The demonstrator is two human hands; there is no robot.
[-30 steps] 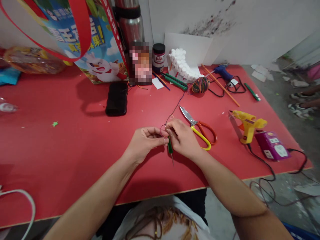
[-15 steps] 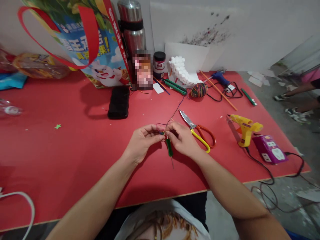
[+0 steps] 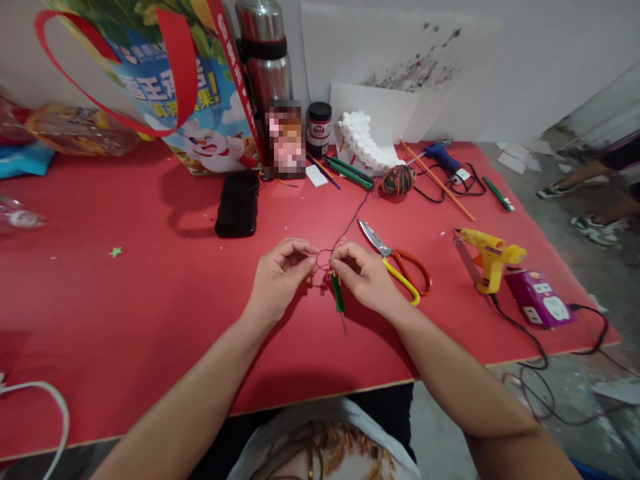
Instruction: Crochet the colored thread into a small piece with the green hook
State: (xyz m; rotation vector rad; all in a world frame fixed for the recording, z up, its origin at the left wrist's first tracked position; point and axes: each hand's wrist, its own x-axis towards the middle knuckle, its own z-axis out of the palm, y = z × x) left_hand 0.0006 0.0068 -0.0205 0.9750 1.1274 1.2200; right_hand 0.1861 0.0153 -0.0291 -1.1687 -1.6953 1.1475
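Observation:
A dark strand of yarn (image 3: 354, 220) runs from a multicoloured yarn ball (image 3: 399, 180) down to my fingers, where it forms a small loop between the hands. My left hand (image 3: 284, 277) pinches the left side of that loop with thumb and fingertips. On the right side, my right hand (image 3: 364, 275) grips the yarn between thumb and forefinger. A green-handled awl-like tool (image 3: 338, 293) lies just beneath the right fingertips, its thin metal point toward me. Right of my right hand rest scissors (image 3: 393, 257) with one orange and one yellow handle.
On the red table (image 3: 125, 333) stand a yellow glue gun (image 3: 490, 257) and a purple box (image 3: 540, 299) with cords. A black phone-like case (image 3: 237, 205), a shopping bag (image 3: 200, 100), a steel flask (image 3: 267, 60) and a dark jar (image 3: 319, 127) are further back. Another person's legs (image 3: 595, 173) show at right.
My left hand has shifted slightly left, away from the right hand, and the yarn loop between them is wider. The other person's foot at right has moved a little.

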